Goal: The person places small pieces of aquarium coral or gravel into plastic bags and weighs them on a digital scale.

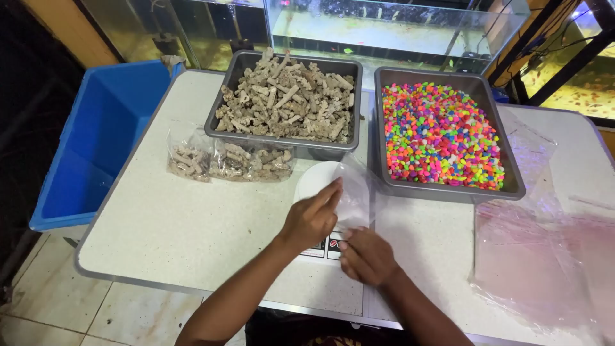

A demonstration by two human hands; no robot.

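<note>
My left hand [312, 218] and my right hand [366, 255] both pinch a clear plastic bag [353, 192] over a small white scale [315, 182] near the table's front middle. The left fingers hold the bag's upper edge, the right hand grips its lower edge. Behind the scale stands a grey tray [237, 72] heaped with beige coral-like pieces [286, 99]. To its right, a second grey tray [382, 115] holds bright multicoloured pebbles [440, 134].
Two filled clear bags of beige pieces [190, 159] [254, 160] lie left of the scale. A pile of empty clear bags [538, 256] covers the table's right side. A blue bin [96, 141] stands left of the table [173, 224]. Aquariums [384, 25] line the back.
</note>
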